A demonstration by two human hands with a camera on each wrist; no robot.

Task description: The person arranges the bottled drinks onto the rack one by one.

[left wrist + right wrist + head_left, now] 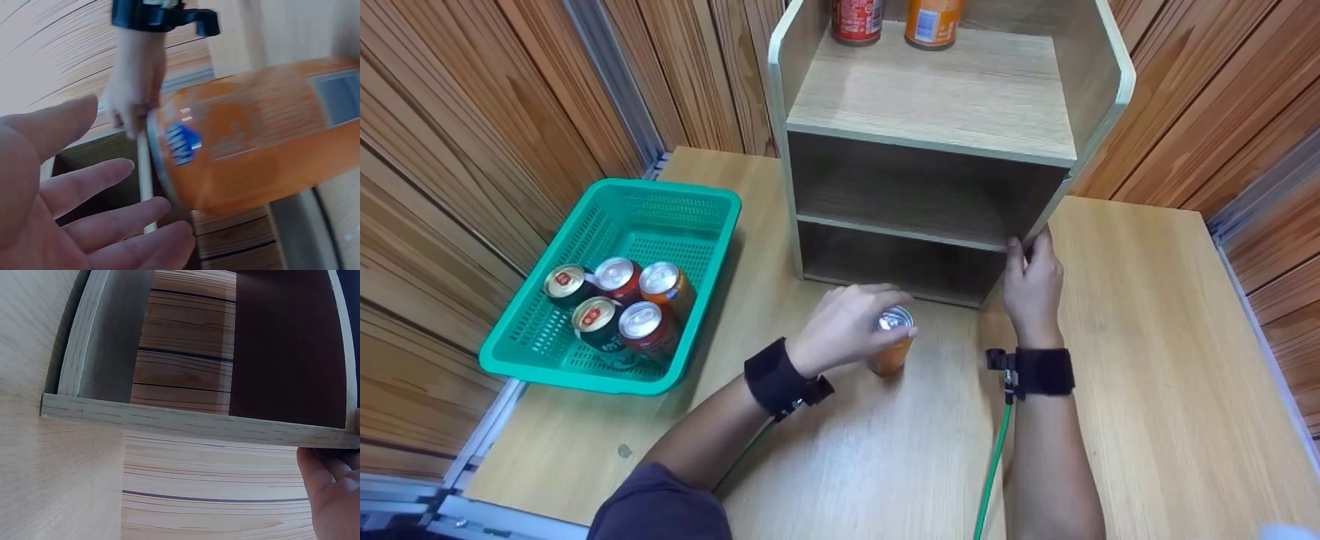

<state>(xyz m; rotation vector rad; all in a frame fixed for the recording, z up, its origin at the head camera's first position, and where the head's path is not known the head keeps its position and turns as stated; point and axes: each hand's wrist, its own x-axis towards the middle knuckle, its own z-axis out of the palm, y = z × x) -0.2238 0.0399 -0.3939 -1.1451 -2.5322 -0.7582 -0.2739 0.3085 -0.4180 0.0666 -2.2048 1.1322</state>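
An orange drink can [891, 352] stands upright on the wooden table, just in front of the shelf unit [930, 97]. My left hand [847, 326] is at the can's left side, close beside its silver top. In the left wrist view the fingers [101, 180] are straight and spread, and the blurred can [253, 146] lies just clear of the palm. My right hand [1031, 274] holds the front edge of the shelf unit's right side panel, thumb inside and fingers outside. The right wrist view shows its palm [332, 489] against the shelf board [197, 422].
A green plastic basket [607, 379] at the left holds several cans [619, 300]. A red can [856, 19] and an orange can [934, 21] stand on the top shelf. Wooden slat walls close in the table on three sides.
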